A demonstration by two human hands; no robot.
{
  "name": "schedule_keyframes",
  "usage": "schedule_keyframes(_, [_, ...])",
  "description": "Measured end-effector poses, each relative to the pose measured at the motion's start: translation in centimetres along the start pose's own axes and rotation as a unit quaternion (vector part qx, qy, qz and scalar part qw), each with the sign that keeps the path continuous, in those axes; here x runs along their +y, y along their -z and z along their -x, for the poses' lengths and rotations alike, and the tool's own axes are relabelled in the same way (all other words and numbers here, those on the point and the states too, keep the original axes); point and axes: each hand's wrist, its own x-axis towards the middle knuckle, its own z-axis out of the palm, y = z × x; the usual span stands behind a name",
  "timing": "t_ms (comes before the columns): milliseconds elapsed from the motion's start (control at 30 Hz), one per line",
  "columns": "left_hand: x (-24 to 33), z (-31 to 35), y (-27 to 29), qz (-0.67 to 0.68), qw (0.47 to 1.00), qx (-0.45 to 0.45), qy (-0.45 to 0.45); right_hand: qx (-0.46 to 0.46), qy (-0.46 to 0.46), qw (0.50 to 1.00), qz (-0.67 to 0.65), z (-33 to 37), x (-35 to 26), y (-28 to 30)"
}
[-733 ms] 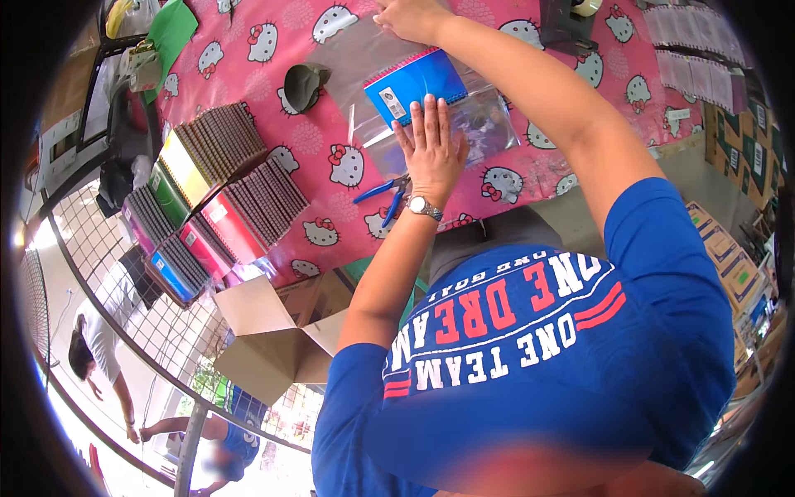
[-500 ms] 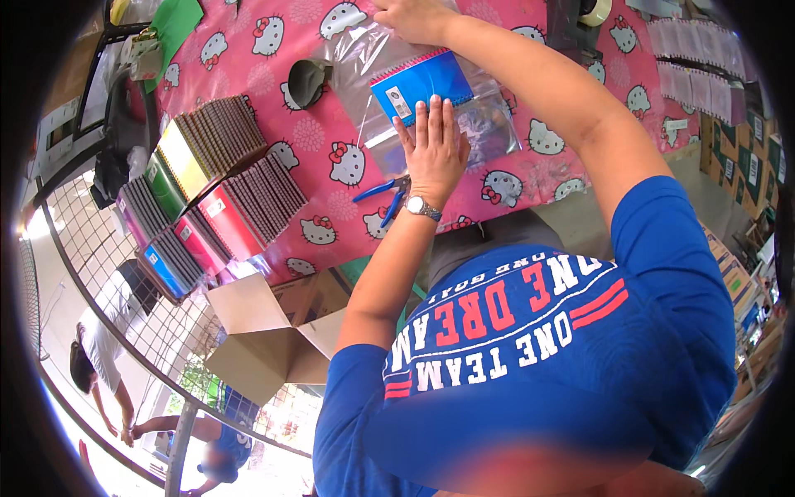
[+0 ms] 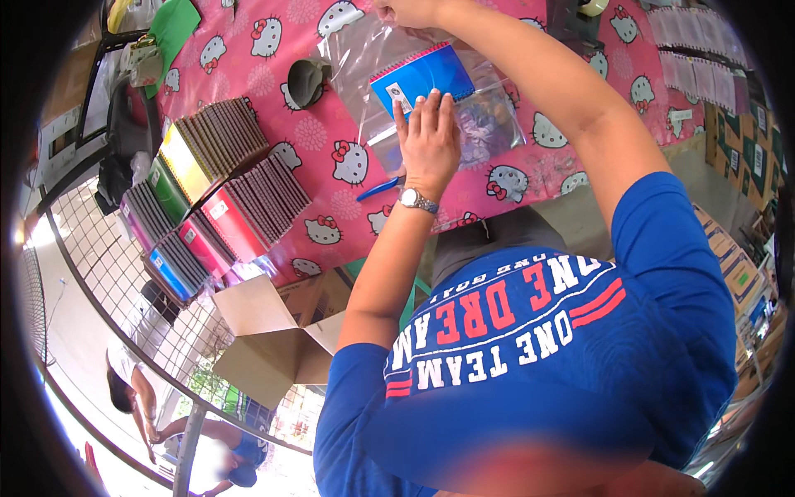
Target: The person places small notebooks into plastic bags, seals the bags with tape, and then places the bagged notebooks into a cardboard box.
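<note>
My left hand [image 3: 428, 137], with a silver watch at the wrist, lies with its fingers stretched over the lower edge of a blue spiral notebook [image 3: 439, 73]. The notebook rests on a clear plastic bag [image 3: 364, 50] and has a white label. At the bag's far edge, my right hand [image 3: 410, 12] has its fingers curled in on the plastic; the frame's top edge partly cuts it off. Blue-handled pliers [image 3: 379, 190] lie beside my left wrist, mostly hidden by it. Left of the bag sits a dark rounded object [image 3: 306, 83].
Stacks of spiral notebooks [image 3: 248, 207] in several colours stand on the pink patterned table cover [image 3: 331, 199]. An open cardboard box [image 3: 265, 356] is below the left edge. Small clear-covered spiral pads [image 3: 696, 79] lie far right, near a tape roll [image 3: 593, 8]. Two people work beyond the wire mesh.
My left hand has slid slightly toward me and now covers more of the pliers. My right hand has shifted a little up and left along the bag's far edge. The view has tilted slightly.
</note>
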Motion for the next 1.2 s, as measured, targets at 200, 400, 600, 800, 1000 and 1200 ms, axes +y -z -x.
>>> schedule_keyframes(200, [-3.6,-2.5,-0.5,0.143,0.972,0.141,0.125,0.175,0.208,0.949,0.157,10.3,-5.0,0.0])
schedule_keyframes(400, [-8.0,-8.4,4.8,-0.072,0.994,-0.08,-0.009,0.236,0.123,0.95,0.165,15.1,-6.2,-4.2])
schedule_keyframes(600, [-17.1,-6.0,10.6,-0.001,0.994,-0.107,-0.018,0.269,0.115,0.941,0.169,15.4,-5.6,-5.0])
schedule_keyframes(800, [-19.6,-7.8,5.8,-0.061,0.962,-0.132,0.23,0.262,0.117,0.943,0.168,15.1,-6.2,-5.7])
schedule_keyframes(1000, [-21.4,-9.3,6.1,0.34,0.884,0.025,0.319,0.272,0.1,0.943,0.165,15.5,-5.2,-5.6])
schedule_keyframes(1200, [-16.9,-12.6,2.0,0.448,0.838,-0.138,0.278,0.274,0.127,0.936,0.179,15.1,-7.1,-5.3])
